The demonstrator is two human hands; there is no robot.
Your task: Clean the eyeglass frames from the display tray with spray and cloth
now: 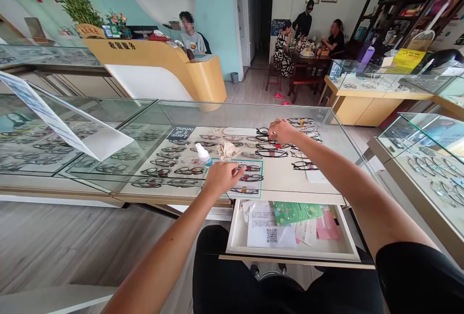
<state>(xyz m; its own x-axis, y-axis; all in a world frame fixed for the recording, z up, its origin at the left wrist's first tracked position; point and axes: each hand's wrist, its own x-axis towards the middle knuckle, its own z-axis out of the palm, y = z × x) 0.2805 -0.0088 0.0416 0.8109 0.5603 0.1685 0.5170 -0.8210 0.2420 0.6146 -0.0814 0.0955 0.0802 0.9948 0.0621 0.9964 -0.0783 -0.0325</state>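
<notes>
At the centre-left of the frame, a white bottle (203,154) is standing just beside your left hand (224,177), whose fingers are sitting bent together; whether they are gripping anything, I cannot tell. A crumpled cloth (227,150) is lying just above that hand. A teal-edged tray (261,181), with 3 pairs of glasses (251,178) showing, is extending to its right. Right of centre, a dark-framed pair (261,131) is lying to the left of your right hand (281,131), its long axis running left to right and its right end meeting your bent fingers. Your right hand is being the nearer of the 2; whether it is clamping that frame, I cannot tell.
</notes>
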